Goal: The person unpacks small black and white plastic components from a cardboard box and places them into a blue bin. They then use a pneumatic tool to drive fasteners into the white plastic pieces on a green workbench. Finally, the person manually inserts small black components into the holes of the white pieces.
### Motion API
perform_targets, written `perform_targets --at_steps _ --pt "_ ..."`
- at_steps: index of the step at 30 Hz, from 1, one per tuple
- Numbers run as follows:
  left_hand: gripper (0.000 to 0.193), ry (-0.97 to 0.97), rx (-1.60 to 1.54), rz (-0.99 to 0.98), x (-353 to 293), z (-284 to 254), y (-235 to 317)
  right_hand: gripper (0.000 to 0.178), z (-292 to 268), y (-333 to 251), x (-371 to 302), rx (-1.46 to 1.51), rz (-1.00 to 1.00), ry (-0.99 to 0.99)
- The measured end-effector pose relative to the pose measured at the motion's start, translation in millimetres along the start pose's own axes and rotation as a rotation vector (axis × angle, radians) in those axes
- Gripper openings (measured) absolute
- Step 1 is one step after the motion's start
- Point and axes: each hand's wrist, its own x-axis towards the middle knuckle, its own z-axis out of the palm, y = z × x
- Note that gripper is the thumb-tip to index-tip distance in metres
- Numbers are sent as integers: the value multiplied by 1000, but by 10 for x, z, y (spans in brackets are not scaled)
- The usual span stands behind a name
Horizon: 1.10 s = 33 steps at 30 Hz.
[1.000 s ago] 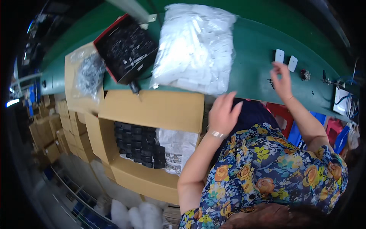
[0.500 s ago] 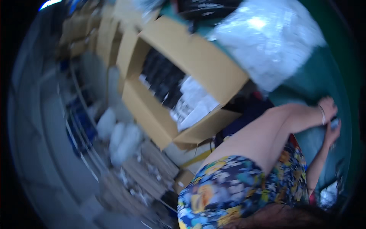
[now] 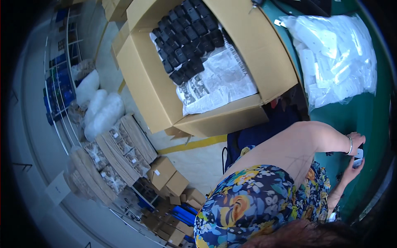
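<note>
Since the earlier frame, the left hand point(image 3: 355, 142) has moved from beside the clear plastic bag point(image 3: 333, 62) to the right hand point(image 3: 351, 171). The latter's curled fingers grip a small white plate point(image 3: 358, 156) between both hands; the left's bent fingers adjoin it, their hold indiscernible.

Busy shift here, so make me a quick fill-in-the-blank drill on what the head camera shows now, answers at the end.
1. The right hand holds a small white piece, and a shiny band circles the ______ wrist.
2. The many small pieces inside the open cardboard box are ______ in colour.
3. The clear bag of white parts lies on a worktable coloured ______.
4. The stripe on the floor is ______.

Missing words: left; black; green; yellow.
</note>
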Motion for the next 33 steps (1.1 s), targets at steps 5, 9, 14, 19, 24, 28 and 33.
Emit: perform_targets --at_steps 5,9,14,19,24,28,33 --pt "59 131 -134 69 -594 -1175 540 52 53 -1437 -91 421 -57 -153" --pt "59 397 -37 133 -1566 -2286 682 57 635 -2385 -220 642 -221 -502" --pt "65 625 -144 119 -2951 -3115 438 59 1526 -3549 -669 866 -189 -1054" --pt "53 919 -703 8 -3796 -3290 87 53 2315 -4216 -1176 1130 327 -1595" --pt "50 1092 -542 -57 -4095 -3487 -134 48 2841 -4530 -1612 1015 502 -1565" --pt "49 1253 -621 -99 -4197 -3653 -490 36 3270 -4529 -1679 934 580 -1498" --pt "52 1243 -740 -391 -4201 -4013 -640 34 3649 -4501 -1685 882 682 -1389"
